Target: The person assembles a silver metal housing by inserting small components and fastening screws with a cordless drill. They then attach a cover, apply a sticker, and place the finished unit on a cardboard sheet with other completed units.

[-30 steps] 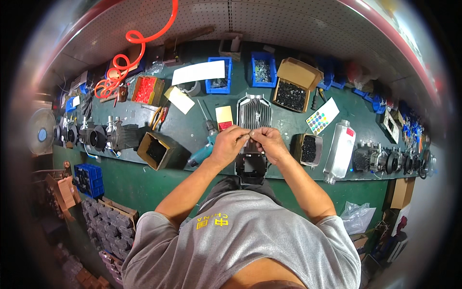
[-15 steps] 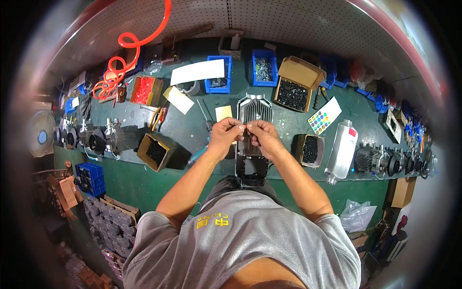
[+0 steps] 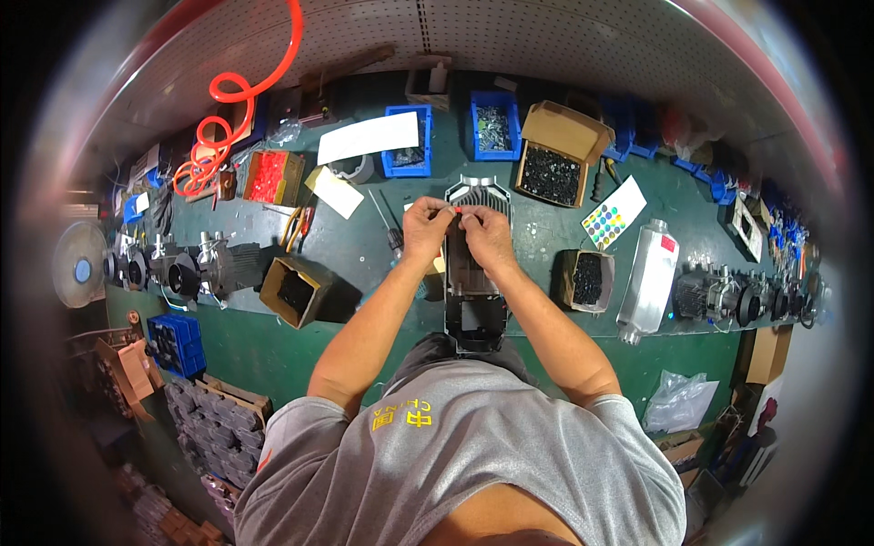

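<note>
My two hands meet over the far part of a long finned metal housing, which lies lengthwise on the bench in front of me. A tiny red piece shows at the fingertips where they come together. My left hand is closed in a pinch at its left side. From the right, my right hand pinches at the same piece, fingers curled. The piece's exact shape is too small to make out. Beneath the hands, part of the housing's fins is hidden.
A cardboard box of red parts stands far left. Blue bins and an open carton of black parts line the back. A screwdriver lies left of the housing; a silver canister and a sticker sheet lie right.
Both hands have moved a little farther away along the housing, still together at the red piece. The view has shifted slightly.
</note>
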Available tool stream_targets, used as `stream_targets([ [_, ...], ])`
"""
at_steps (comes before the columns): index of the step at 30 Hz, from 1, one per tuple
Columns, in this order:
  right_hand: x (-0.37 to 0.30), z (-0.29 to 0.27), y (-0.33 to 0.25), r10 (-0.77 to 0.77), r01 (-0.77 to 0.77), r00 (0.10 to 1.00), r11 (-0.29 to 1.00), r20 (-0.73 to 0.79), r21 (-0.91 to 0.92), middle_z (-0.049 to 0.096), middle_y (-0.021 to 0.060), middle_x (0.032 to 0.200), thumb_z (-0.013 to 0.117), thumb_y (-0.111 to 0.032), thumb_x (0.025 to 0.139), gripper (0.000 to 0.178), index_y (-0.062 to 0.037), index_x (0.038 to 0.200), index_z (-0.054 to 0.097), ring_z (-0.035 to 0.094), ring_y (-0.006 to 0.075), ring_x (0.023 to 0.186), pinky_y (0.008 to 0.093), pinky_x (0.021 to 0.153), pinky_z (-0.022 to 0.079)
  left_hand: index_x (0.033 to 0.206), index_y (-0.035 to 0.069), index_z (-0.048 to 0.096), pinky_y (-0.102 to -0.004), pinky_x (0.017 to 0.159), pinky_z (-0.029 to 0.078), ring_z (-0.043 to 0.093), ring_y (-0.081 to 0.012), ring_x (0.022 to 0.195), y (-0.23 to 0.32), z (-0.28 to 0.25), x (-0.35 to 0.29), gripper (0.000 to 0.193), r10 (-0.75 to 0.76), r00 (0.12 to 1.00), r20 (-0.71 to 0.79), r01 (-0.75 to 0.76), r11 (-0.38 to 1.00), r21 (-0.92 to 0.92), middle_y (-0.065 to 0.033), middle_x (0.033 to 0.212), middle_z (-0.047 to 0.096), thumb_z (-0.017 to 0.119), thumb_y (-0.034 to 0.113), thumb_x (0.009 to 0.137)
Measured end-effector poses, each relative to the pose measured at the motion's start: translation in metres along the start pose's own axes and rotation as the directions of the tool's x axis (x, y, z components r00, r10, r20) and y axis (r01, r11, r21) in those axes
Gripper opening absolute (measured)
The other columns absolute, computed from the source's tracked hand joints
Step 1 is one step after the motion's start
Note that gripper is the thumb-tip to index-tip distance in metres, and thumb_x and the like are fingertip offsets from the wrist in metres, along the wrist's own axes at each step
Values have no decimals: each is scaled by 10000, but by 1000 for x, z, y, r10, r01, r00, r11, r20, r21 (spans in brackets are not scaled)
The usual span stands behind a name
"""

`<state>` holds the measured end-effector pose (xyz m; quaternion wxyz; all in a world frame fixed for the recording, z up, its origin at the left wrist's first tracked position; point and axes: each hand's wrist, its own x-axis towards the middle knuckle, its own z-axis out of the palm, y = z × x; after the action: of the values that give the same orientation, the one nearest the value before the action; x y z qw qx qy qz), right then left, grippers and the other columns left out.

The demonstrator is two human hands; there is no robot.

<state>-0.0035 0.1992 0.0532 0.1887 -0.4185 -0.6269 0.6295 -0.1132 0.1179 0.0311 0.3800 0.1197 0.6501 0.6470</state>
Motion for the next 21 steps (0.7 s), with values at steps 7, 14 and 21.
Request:
stream_targets([
  [7,-6,-4,-11,143,-149,987,986,76,78,709,120,845,583,-79,936,295,78,1163,685,669,137,773,283,673,546,976,33,636,-260,651,554,641,-102,771,-3,-3,3,74,-45,999,-13,45,999,-22,-48,929,688,692,60,935],
  [14,-13,-17,-18,247,-287,958,799,147,528,684,165,1052,521,-91,1008,328,73,1291,548,694,207,878,335,759,609,918,-9,657,-246,590,513,624,-92,680,3,-2,6,126,102,994,-31,-90,958,271,-46,780,686,731,86,879],
  [21,-25,-47,-21,248,-370,928,525,278,766,640,237,1205,425,-268,1073,400,57,1293,503,650,343,1133,469,1018,530,1000,-21,645,-259,640,507,622,-99,737,28,-3,-10,160,180,983,21,-174,902,394,-82,852,700,724,86,912],
])
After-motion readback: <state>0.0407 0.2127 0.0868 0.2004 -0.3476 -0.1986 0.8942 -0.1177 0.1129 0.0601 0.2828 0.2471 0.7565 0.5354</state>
